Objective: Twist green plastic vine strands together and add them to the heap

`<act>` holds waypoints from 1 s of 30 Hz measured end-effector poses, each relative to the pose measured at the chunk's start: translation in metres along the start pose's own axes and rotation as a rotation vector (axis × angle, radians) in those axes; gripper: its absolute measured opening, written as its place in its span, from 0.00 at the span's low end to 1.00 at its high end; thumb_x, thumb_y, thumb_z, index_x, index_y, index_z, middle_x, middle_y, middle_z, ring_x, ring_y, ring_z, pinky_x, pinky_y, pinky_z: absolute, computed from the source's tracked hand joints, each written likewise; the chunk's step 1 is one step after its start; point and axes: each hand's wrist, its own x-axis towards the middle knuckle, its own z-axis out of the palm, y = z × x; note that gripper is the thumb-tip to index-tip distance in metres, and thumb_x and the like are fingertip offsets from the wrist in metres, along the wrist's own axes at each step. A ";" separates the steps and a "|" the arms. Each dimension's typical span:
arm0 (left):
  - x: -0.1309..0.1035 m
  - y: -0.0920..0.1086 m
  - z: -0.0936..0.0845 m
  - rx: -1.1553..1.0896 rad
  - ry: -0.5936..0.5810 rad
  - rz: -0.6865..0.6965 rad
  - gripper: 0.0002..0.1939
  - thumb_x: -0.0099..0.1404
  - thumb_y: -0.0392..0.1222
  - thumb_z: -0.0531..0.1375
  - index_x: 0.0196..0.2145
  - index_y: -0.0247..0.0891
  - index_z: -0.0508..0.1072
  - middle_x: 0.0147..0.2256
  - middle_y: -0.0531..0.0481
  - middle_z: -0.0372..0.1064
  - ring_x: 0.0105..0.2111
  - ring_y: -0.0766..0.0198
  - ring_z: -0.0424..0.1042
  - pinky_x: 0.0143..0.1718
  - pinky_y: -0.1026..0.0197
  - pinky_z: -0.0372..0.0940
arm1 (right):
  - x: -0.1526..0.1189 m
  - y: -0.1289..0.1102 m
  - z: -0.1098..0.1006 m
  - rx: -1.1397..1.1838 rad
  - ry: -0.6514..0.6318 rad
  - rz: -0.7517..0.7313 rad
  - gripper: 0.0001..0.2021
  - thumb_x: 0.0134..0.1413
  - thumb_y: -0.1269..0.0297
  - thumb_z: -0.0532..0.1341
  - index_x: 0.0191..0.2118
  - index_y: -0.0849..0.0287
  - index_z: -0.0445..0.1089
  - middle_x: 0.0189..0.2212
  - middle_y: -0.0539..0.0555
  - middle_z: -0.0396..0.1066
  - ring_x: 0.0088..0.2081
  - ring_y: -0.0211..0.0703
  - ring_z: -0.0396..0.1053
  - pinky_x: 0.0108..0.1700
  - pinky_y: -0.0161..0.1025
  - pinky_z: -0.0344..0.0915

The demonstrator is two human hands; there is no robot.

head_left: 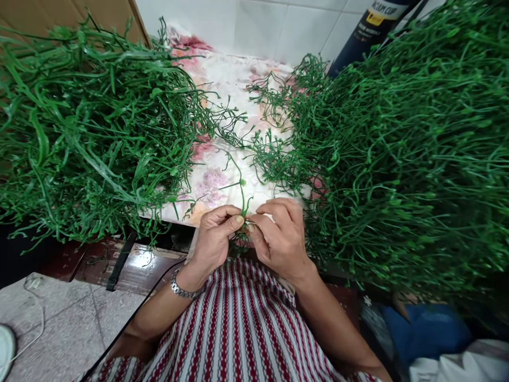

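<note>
Near the table's front edge, my left hand (218, 233) pinches a thin green plastic stem (243, 193) between thumb and index finger. The stem stands up from the fingertips, with a small knob and thin side shoots. Close beside it on the right, my right hand (280, 231) has its thumb and index finger pressed together at the stem's lower part; the exact piece between them is too small to make out. A large heap of green plastic stems (99, 132) lies on the left, and a bigger heap (413, 148) on the right.
The flowered tablecloth (222, 69) shows between the heaps, with loose stem clusters (274, 159) on it. A dark cylinder (358, 40) leans by the tiled wall at the back right. Cardboard (119, 16) is at the back left. A dark strap (120, 265) hangs below the left heap.
</note>
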 end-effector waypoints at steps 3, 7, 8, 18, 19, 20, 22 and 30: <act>0.000 0.001 0.000 -0.033 -0.030 0.005 0.05 0.47 0.35 0.66 0.22 0.36 0.72 0.24 0.56 0.63 0.25 0.73 0.61 0.27 0.70 0.57 | 0.001 -0.001 0.000 0.189 -0.123 0.030 0.09 0.53 0.64 0.58 0.40 0.61 0.64 0.35 0.57 0.67 0.40 0.45 0.63 0.44 0.45 0.62; -0.002 0.003 0.002 -0.025 -0.056 -0.006 0.06 0.48 0.34 0.66 0.23 0.36 0.71 0.27 0.55 0.62 0.28 0.72 0.61 0.29 0.71 0.58 | 0.001 -0.003 0.008 0.231 -0.169 0.109 0.06 0.56 0.64 0.56 0.36 0.62 0.63 0.32 0.56 0.66 0.36 0.44 0.63 0.40 0.42 0.63; -0.003 0.003 0.002 -0.010 -0.056 -0.016 0.06 0.48 0.35 0.66 0.24 0.36 0.70 0.27 0.55 0.61 0.28 0.72 0.61 0.29 0.70 0.58 | 0.001 -0.003 0.010 0.219 -0.170 0.110 0.06 0.57 0.64 0.55 0.35 0.62 0.63 0.31 0.56 0.66 0.35 0.43 0.63 0.39 0.42 0.62; -0.001 0.006 0.000 0.027 -0.104 -0.029 0.07 0.53 0.41 0.64 0.24 0.35 0.71 0.27 0.53 0.63 0.24 0.72 0.60 0.22 0.69 0.56 | 0.000 -0.004 0.008 0.311 -0.251 0.074 0.08 0.60 0.65 0.51 0.34 0.61 0.64 0.26 0.53 0.62 0.31 0.40 0.60 0.35 0.37 0.60; -0.001 0.007 0.001 -0.017 -0.115 -0.029 0.06 0.53 0.40 0.63 0.24 0.35 0.71 0.27 0.53 0.63 0.24 0.72 0.60 0.23 0.68 0.57 | 0.000 -0.004 0.010 0.378 -0.231 0.093 0.07 0.60 0.66 0.51 0.33 0.61 0.64 0.25 0.51 0.61 0.30 0.39 0.60 0.33 0.36 0.59; -0.001 0.007 0.001 -0.061 -0.127 -0.033 0.06 0.53 0.40 0.63 0.24 0.35 0.71 0.27 0.52 0.62 0.24 0.71 0.60 0.23 0.68 0.57 | 0.000 -0.004 0.011 0.446 -0.206 0.115 0.08 0.60 0.66 0.51 0.32 0.60 0.63 0.24 0.50 0.59 0.28 0.37 0.59 0.32 0.35 0.58; -0.001 0.009 0.003 -0.129 -0.142 -0.049 0.07 0.53 0.41 0.63 0.23 0.35 0.70 0.27 0.52 0.62 0.26 0.70 0.62 0.26 0.67 0.59 | -0.001 -0.004 0.015 0.569 -0.163 0.156 0.10 0.60 0.67 0.51 0.27 0.59 0.60 0.22 0.48 0.55 0.26 0.35 0.57 0.29 0.33 0.56; 0.002 0.014 0.003 -0.200 -0.237 -0.233 0.11 0.56 0.41 0.59 0.20 0.34 0.65 0.18 0.52 0.59 0.20 0.70 0.57 0.22 0.66 0.53 | -0.006 0.001 0.021 0.652 -0.202 0.087 0.10 0.60 0.68 0.50 0.28 0.60 0.60 0.23 0.49 0.59 0.27 0.35 0.58 0.31 0.33 0.58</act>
